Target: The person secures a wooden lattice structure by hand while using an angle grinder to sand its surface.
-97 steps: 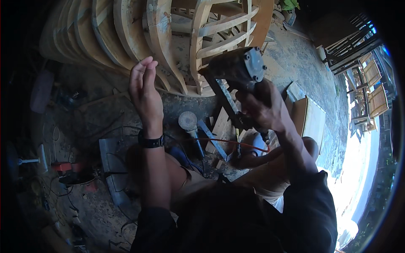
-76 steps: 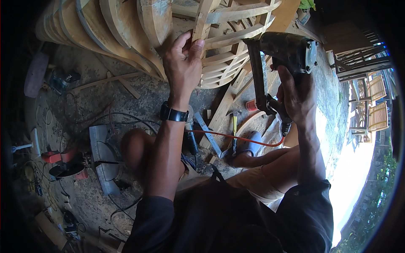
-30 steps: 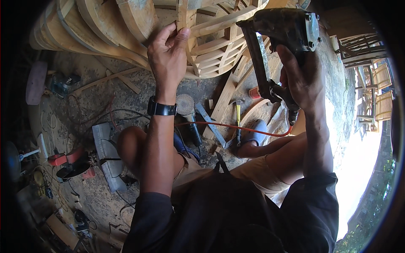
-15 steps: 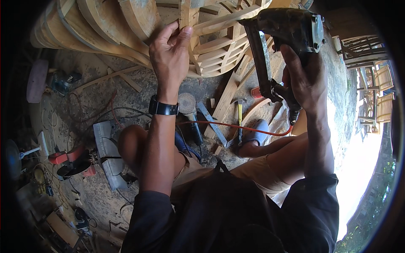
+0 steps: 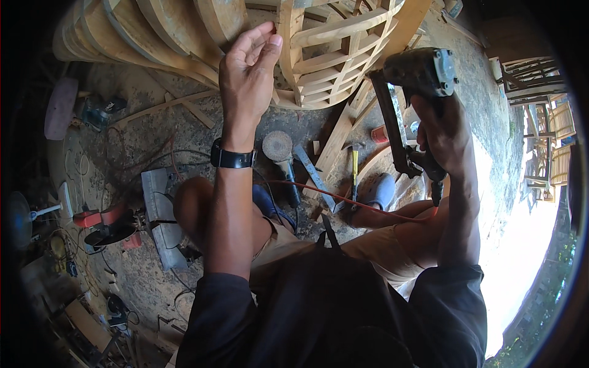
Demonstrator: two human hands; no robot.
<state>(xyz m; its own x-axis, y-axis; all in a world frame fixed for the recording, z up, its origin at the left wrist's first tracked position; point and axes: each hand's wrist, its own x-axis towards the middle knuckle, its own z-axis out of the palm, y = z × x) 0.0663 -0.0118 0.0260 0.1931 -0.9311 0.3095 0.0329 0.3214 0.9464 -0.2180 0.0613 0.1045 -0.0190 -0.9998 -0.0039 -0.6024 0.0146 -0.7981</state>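
A pneumatic nail gun [image 5: 423, 69], black and worn, is gripped by its handle in my right hand [image 5: 445, 126]. Its nose and long magazine point toward the curved wooden frame [image 5: 343, 58] but stand apart from it. My left hand [image 5: 248, 73], with a dark watch on its wrist, is raised beside an upright wooden post [image 5: 288, 52] of that frame. The thumb and forefinger are slightly apart, with nothing seen between them; the other fingers curl partly out of sight. Wide curved wooden ribs [image 5: 165, 30] extend to the left.
On the dusty floor lie an angle grinder [image 5: 283, 159], a metal square [image 5: 314, 175], a hammer [image 5: 354, 165] and loose wood strips [image 5: 337, 135]. A red air hose [image 5: 343, 197] runs across my legs to the gun. A red-and-black power tool [image 5: 107, 224] sits at left.
My right hand has lowered the nail gun away from the wooden frame. My left fingertips have come off the post, and the view has shifted a little.
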